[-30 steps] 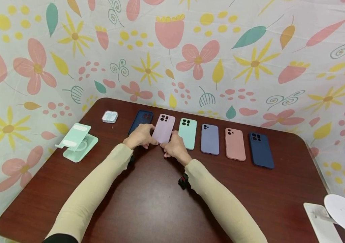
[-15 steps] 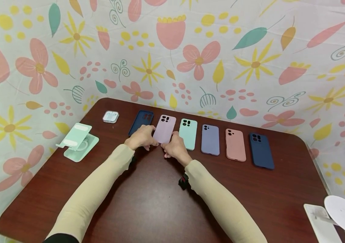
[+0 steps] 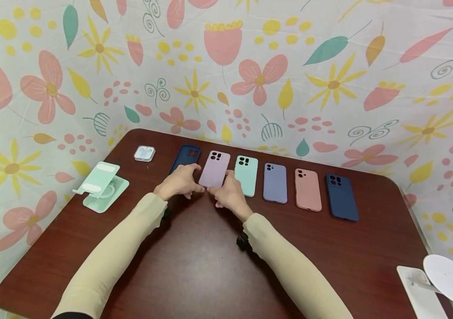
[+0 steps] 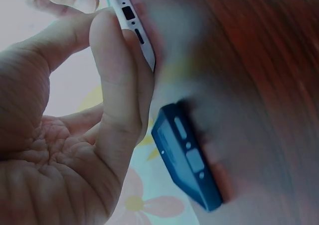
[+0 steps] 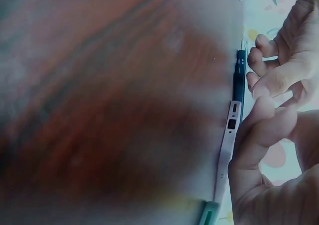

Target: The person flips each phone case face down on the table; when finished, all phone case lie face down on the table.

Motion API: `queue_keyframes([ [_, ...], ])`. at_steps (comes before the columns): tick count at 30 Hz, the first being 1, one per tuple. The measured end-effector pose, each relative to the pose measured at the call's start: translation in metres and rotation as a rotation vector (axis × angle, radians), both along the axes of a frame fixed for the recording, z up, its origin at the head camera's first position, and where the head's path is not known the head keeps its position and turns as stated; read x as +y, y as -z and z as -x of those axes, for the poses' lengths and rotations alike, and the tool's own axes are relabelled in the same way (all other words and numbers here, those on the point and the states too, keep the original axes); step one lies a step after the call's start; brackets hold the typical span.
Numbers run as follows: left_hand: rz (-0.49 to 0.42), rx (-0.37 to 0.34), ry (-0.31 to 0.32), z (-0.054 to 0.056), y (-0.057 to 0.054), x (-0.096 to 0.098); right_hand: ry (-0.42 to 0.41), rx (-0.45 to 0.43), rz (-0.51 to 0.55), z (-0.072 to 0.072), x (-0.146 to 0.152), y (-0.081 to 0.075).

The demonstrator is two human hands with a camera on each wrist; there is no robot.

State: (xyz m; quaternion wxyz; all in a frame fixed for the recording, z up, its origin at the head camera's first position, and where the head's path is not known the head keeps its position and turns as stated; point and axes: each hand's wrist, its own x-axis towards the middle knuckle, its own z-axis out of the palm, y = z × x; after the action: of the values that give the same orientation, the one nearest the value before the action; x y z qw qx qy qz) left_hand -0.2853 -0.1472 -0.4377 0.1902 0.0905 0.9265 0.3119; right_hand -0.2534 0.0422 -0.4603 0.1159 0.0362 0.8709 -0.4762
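Note:
In the head view a lavender phone case (image 3: 215, 169) lies flat, camera cutouts at its far end. My left hand (image 3: 179, 180) is beside its lower left corner, fingers bent and apart from its top; whether a fingertip touches the edge I cannot tell. My right hand (image 3: 230, 193) is at the lower right corner, index finger along the side and thumb near the bottom edge. The left wrist view shows the lavender case's port edge (image 4: 130, 17) close to my left fingertips. A navy case (image 3: 187, 157) lies left of it, partly behind my left hand; a mint case (image 3: 246, 175) lies right.
Further right in the row lie a periwinkle case (image 3: 275, 182), a pink case (image 3: 307, 189) and another navy case (image 3: 342, 197). A mint folding stand (image 3: 104, 188) and a small clear box (image 3: 144, 153) are at the left. A white round-topped stand (image 3: 451, 281) occupies the right corner.
My left hand has drawn slightly left and away from the lavender case. My right hand has shifted very slightly left. The cases keep their places.

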Motion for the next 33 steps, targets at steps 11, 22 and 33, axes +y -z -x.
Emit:
queue_keyframes([
  [11,-0.015,0.016,-0.031,-0.013,-0.018,-0.034,-0.119,0.059,-0.004,-0.012,-0.023,-0.008],
  [22,0.041,0.000,-0.039,-0.004,-0.024,-0.068,-0.216,0.077,0.032,-0.007,-0.053,-0.006],
  [33,0.050,-0.083,-0.043,0.017,-0.016,-0.091,-0.192,-0.011,0.048,0.023,-0.081,0.011],
])
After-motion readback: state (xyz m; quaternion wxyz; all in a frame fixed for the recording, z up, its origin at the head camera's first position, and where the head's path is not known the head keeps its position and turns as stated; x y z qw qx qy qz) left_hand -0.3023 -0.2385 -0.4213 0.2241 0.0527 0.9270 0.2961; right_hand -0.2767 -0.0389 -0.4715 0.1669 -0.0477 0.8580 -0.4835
